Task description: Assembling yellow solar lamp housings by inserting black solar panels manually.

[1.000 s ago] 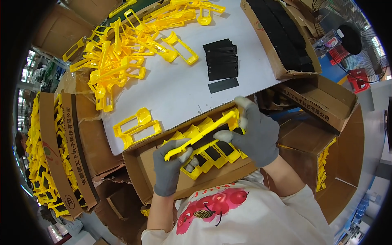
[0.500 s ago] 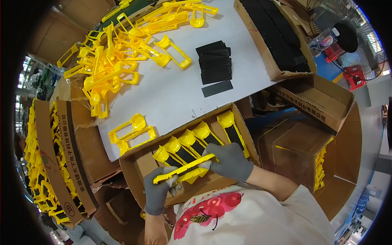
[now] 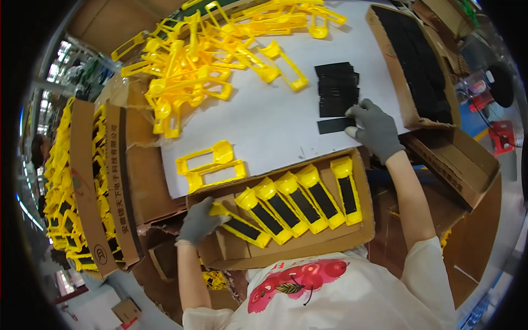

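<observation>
My left hand (image 3: 197, 222), in a grey glove, is closed on the upper left end of a yellow plastic frame (image 3: 242, 229) with a black strip set in it. That frame lies slanted at the left side of an open cardboard box (image 3: 220, 256). Beside it in the box, several like yellow frames (image 3: 292, 201) with black strips stand in a row. My gloved right hand (image 3: 376, 130) is over the white table, fingers apart, the thumb at the right end of a loose black strip (image 3: 331, 126). A stack of black strips (image 3: 336, 91) lies just beyond.
A heap of yellow frames without strips (image 3: 192, 71) covers the table's far left; two more frames (image 3: 212, 165) lie near its front edge. A box of black strips (image 3: 415, 66) stands at right. Full boxes of yellow frames (image 3: 82, 187) stand at left. A fan (image 3: 500, 85) is far right.
The yellow frame held up in both hands is now down in the box, with only my left hand on it. My right hand has moved away to the black strips. The whole view has shifted.
</observation>
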The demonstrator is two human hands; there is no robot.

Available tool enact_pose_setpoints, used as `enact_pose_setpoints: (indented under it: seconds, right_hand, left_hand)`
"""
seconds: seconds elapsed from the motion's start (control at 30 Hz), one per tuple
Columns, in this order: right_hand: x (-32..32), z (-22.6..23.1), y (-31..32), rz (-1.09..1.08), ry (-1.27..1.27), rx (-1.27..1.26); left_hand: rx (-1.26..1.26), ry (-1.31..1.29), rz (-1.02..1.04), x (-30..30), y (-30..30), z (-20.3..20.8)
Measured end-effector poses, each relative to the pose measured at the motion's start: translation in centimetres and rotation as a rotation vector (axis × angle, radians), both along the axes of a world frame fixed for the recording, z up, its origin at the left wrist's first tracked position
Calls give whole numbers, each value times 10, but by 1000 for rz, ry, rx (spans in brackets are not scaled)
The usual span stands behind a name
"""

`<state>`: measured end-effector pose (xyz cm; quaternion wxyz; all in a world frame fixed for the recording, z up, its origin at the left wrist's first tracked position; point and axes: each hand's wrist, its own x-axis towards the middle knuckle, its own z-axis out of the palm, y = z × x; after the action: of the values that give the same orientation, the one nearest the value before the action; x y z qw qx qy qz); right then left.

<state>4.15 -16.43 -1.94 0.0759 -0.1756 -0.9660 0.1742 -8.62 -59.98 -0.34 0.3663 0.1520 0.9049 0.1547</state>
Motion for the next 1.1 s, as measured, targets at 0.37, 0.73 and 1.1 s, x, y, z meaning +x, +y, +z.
enact_pose_setpoints:
  seconds: [0.37, 0.73, 1.1]
  right_hand:
    - [-2, 4, 0, -74, -92, -89]
    - [42, 35, -34, -213, 216, -919]
    - [75, 76, -114, -71, 177, -1200]
  left_hand:
    - [227, 894, -451, -67, 82, 47]
    - [376, 1004, -354, -83, 106, 87]
    - [1116, -560, 590, 49, 98, 50]
